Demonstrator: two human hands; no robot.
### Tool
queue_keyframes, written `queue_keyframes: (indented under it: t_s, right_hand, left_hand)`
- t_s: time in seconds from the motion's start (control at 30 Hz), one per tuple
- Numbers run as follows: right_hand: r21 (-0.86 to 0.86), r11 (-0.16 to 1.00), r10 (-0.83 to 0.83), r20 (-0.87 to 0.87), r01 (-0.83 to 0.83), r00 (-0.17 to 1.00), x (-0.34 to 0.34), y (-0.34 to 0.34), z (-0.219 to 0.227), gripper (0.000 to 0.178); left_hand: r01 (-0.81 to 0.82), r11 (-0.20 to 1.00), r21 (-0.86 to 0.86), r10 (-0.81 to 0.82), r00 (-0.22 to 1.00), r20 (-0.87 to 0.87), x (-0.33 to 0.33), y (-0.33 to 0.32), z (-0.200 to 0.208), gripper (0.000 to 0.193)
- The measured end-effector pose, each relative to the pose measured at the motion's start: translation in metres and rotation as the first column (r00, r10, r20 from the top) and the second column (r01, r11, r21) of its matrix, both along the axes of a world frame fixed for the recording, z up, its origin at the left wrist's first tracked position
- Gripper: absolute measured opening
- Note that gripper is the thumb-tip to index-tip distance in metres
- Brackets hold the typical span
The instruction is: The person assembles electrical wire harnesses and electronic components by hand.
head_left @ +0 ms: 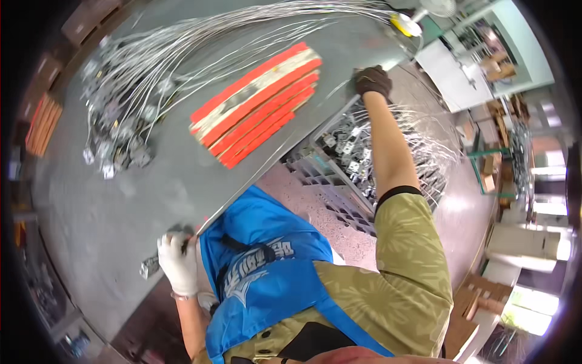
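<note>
My left hand point(176, 262), in a white glove, is at the near edge of the grey table point(145, 212) with its fingers curled. A small silvery metal piece point(150, 267) shows beside its fingers, and something dark lies at its top; what the fingers grip is partly hidden. My right hand point(373, 82), in a dark glove, is stretched out to the table's far right edge. Its fingers look curled, and anything inside them is hidden. Below that forearm stands a grey plastic crate point(339, 173) filled with metal parts on wires point(348, 145).
A stack of red-edged strips point(257, 103) lies mid-table. Behind it spreads a bundle of long pale wires point(200, 30) with metal ends point(124, 130) at the left. A white fan point(438, 7) stands at the far right. Cardboard boxes point(88, 24) line the far left.
</note>
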State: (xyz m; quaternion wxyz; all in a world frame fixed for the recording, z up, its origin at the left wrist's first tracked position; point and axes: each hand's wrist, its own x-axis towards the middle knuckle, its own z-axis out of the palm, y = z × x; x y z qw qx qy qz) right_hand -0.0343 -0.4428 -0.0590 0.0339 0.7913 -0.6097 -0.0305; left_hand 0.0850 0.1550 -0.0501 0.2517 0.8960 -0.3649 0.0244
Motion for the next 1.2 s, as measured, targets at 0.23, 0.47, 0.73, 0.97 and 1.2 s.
queue_keyframes:
  t_s: [0.23, 0.47, 0.73, 0.97, 1.2]
  right_hand:
    - [-0.097, 0.995, 0.031, 0.017, -0.03, 0.999, -0.009, -0.008, -0.003, 0.051]
    - [-0.078, 0.995, -0.06, 0.072, 0.066, 0.996, -0.01, -0.002, -0.006, 0.055]
    - [-0.019, 0.999, 0.033, -0.056, -0.034, 0.998, -0.031, -0.077, -0.04, 0.052]
    - [-0.003, 0.998, 0.066, -0.076, -0.066, 0.995, -0.008, -0.064, -0.036, 0.06]
    - [-0.037, 0.995, 0.084, -0.083, -0.087, 0.993, -0.003, -0.043, -0.027, 0.06]
  left_hand:
    - [0.033, 0.999, 0.015, -0.033, 0.999, -0.005, 0.002, -0.002, -0.006, 0.019]
    - [0.045, 0.997, 0.059, -0.047, 0.998, 0.041, -0.002, -0.001, -0.005, 0.02]
    - [0.076, 0.997, -0.006, -0.076, 0.997, -0.015, -0.001, -0.013, 0.006, 0.012]
    - [-0.005, 1.0, 0.027, 0.005, 1.0, 0.001, -0.003, -0.002, -0.006, 0.013]
    - [0.036, 0.999, 0.016, -0.035, 0.999, -0.021, 0.001, -0.001, -0.004, 0.01]
